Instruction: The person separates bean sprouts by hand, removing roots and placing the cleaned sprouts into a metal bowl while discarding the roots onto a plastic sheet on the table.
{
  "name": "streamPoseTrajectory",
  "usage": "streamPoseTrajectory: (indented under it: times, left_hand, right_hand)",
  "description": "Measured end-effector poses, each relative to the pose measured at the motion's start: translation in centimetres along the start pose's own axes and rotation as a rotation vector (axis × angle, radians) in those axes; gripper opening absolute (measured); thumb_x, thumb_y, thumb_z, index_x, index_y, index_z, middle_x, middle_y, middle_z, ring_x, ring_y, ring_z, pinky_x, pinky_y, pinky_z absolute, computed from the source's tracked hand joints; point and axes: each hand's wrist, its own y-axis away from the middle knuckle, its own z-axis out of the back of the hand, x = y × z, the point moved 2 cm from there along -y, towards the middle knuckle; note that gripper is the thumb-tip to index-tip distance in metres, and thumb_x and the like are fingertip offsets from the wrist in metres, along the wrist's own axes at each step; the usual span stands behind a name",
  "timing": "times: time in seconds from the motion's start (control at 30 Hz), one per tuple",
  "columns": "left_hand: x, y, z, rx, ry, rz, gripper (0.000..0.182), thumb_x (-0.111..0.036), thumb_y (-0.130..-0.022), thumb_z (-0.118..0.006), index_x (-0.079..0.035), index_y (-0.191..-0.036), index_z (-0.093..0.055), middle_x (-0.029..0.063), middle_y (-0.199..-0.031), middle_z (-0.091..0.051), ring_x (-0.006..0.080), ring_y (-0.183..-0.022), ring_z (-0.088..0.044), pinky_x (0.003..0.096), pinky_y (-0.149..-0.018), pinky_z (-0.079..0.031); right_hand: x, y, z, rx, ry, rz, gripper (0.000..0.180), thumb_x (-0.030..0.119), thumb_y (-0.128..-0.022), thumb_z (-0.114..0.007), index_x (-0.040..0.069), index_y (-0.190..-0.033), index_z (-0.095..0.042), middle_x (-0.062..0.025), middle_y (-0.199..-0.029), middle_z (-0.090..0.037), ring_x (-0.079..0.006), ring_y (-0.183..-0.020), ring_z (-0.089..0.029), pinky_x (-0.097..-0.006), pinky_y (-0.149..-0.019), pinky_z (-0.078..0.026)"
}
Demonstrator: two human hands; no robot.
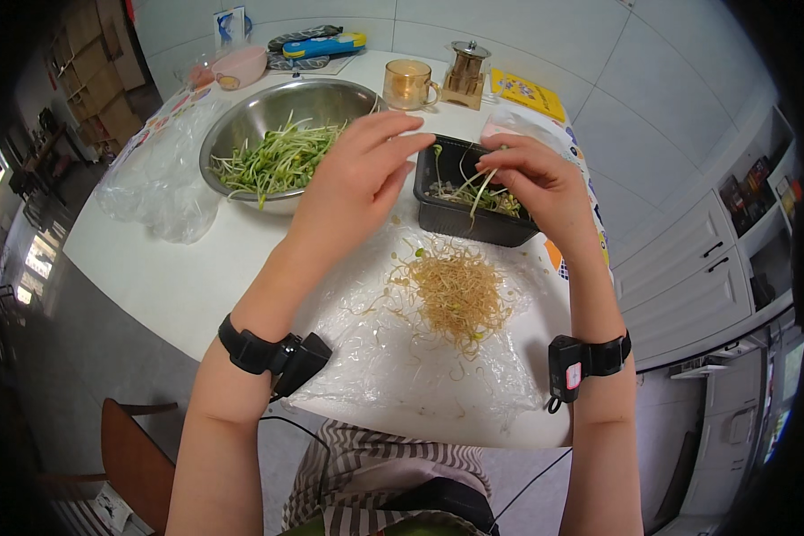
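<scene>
My right hand (536,177) pinches a few pale sprout stems (480,184) over a black plastic tub (476,224). More sprouts and loose bits lie in the bottom of that tub. Between the tub and a stainless steel bowl (218,151), my left hand (368,174) hovers with its fingers spread, and I see nothing in it. Green-leaved sprouts (281,157) are heaped inside the bowl. Nearer to me, a tangled pile of brownish trimmed roots (459,291) rests on a sheet of clear plastic (388,368).
A crumpled clear bag (167,187) lies left of the bowl. Along the back stand a pink bowl (241,67), an amber glass mug (407,84), a glass teapot (465,74) and a yellow book (528,94). A wooden chair (134,455) is at lower left.
</scene>
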Motion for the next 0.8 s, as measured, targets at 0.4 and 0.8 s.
streamPoseTrajectory:
  times: [0.4,0.8]
  left_hand:
    - [-2.2,0.0,-1.5,-0.028,0.237,-0.142,0.045,-0.021,-0.09,-0.061,-0.011,-0.133,-0.054,0.0103,-0.14,-0.049,0.0311,-0.128,-0.045,0.0409,-0.107,-0.034]
    - [-1.6,0.2,-1.0,0.059,0.602,0.242,0.027,-0.021,-0.1,-0.047,-0.001,-0.105,-0.064,0.0095,-0.111,-0.065,0.0189,-0.109,-0.058,0.0333,-0.099,-0.041]
  right_hand:
    - [2.3,1.1,-2.8,0.136,-1.001,-0.472,0.025,0.004,-0.091,-0.058,-0.007,-0.114,-0.059,-0.015,-0.11,-0.064,-0.0203,-0.098,-0.065,-0.0303,-0.09,-0.054]
    - [3.5,0.9,-2.3,0.118,-0.389,-0.419,0.031,0.011,-0.089,-0.063,-0.002,-0.117,-0.058,-0.0101,-0.101,-0.065,-0.0153,-0.076,-0.067,-0.0258,-0.066,-0.056]
